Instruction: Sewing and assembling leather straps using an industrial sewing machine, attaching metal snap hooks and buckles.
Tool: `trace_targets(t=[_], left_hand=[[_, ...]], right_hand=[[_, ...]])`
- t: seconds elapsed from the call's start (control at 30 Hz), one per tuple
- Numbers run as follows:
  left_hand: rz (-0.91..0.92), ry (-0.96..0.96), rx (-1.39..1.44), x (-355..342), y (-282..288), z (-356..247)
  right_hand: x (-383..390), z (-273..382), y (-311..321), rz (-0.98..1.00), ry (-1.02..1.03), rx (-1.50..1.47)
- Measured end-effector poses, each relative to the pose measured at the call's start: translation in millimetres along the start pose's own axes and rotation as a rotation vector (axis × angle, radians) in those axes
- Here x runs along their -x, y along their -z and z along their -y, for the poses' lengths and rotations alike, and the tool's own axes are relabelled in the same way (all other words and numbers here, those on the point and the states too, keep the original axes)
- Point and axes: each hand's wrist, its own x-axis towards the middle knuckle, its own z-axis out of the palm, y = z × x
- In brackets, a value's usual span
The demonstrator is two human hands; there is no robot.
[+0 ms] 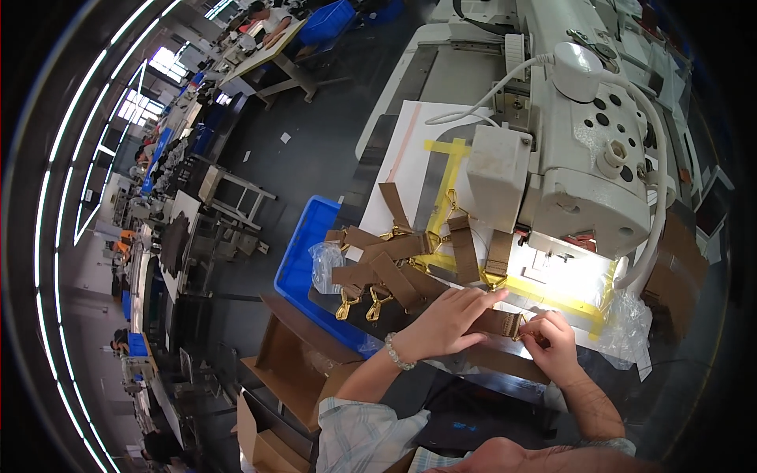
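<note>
Farthest left of my grip, the blue bin (293, 251) stands beyond the open cardboard box (282, 359), both lower than the table. Closer in, a crumpled clear bag (324, 266) touches the pile of brown straps (397, 276), which lies just left of and beyond my grip, the straps crossing one another with gold clips (374, 307) hanging out toward me. My left hand (445, 325) lies over one brown strap (498, 322), thumb spread from the fingers; its underside is hidden, so I cannot tell whether it pinches or only presses. That strap runs out from under it to my right hand (554, 347), whose bent fingers are closed on the strap's metal-fitted end. Directly beyond my grip, yellow tape (554, 295) crosses the lit work surface, and past it stands the white sewing machine (587, 197). Right of my grip lies crinkled clear plastic (628, 325), and farther out, brown cardboard (680, 256).
</note>
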Motion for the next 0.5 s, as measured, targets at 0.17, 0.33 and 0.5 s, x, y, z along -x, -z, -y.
trace_targets(t=[0.17,0.33,0.5], left_hand=[[-0.447,0.214,-0.3,35.8,71.3,61.3],[-0.626,0.435,-0.014,102.2,147.5,167.6],[-0.187,0.695,0.333,115.2,144.9,233.5]], right_hand=[[5.4,-8.0,1.3,0.013,-0.161,-0.015],[-1.2,0.7,-8.2,-0.002,0.145,0.164],[4.1,0.6,-14.0,-0.026,-0.04,0.042]])
